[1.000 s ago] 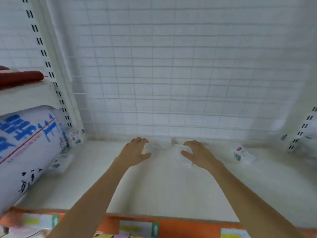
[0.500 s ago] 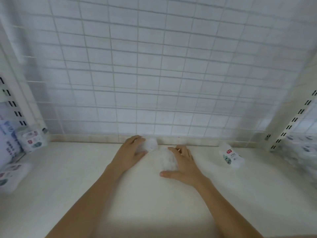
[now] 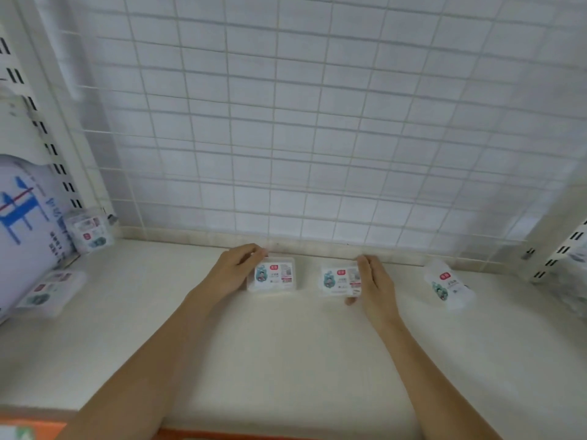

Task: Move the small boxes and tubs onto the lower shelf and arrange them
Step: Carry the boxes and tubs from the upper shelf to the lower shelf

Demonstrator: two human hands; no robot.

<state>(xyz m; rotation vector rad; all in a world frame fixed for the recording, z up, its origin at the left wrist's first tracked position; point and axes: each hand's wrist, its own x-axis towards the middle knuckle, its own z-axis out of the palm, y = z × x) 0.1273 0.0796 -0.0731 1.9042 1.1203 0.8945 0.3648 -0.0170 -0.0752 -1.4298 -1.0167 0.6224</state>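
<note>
Two small clear boxes with printed labels lie flat on the white shelf (image 3: 286, 344), near its back edge. My left hand (image 3: 235, 271) rests against the left side of the left box (image 3: 275, 275), fingers curled over its far corner. Against the right side of the right box (image 3: 339, 281) lies my right hand (image 3: 371, 284), thumb under the near edge. A gap separates the two boxes. A white tub (image 3: 448, 287) lies on its side to the right, apart from my hands.
A wire grid panel (image 3: 286, 138) closes the back of the shelf. At the left stand a big white and blue pack (image 3: 22, 223), a small tub (image 3: 90, 231) and a flat box (image 3: 50, 292). More wrapped goods (image 3: 568, 281) sit at the right.
My view has shifted and sharpened. My hands moved apart, and the two boxes between them now lie side by side with a gap, labels up.
</note>
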